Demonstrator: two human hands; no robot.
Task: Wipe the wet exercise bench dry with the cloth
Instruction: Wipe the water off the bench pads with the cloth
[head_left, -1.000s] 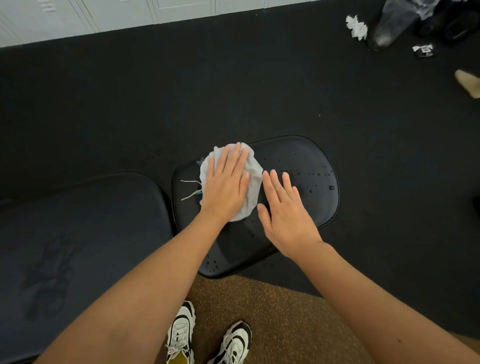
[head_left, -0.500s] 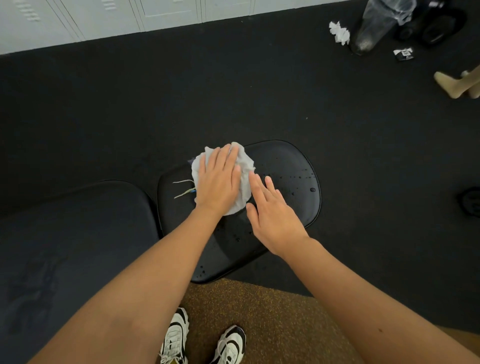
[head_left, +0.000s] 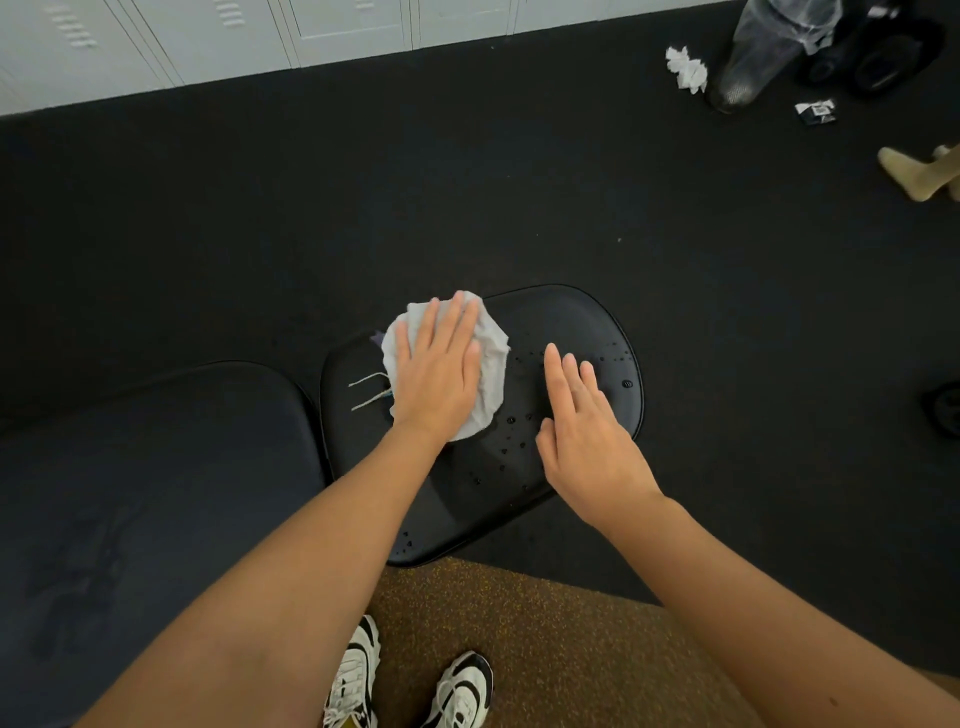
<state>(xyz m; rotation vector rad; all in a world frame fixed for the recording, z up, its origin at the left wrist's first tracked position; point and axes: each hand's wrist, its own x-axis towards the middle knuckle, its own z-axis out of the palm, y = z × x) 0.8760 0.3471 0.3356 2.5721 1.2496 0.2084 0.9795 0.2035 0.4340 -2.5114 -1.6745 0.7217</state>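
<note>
The black padded bench seat lies in the middle of the view, with water drops scattered over its right and near parts. A crumpled white cloth with loose threads at its left sits on the seat's far left. My left hand presses flat on the cloth, fingers straight. To its right, my right hand lies over the wet part of the seat with straight fingers and holds nothing; contact with the pad is unclear.
A larger black bench pad adjoins the seat on the left. White lockers line the far wall. A crumpled tissue, a bin with a plastic liner and a small packet lie far right. My shoes stand on brown flooring.
My right hand has moved right, away from the cloth, and now lies apart from it. My left hand stays pressed flat on the cloth.
</note>
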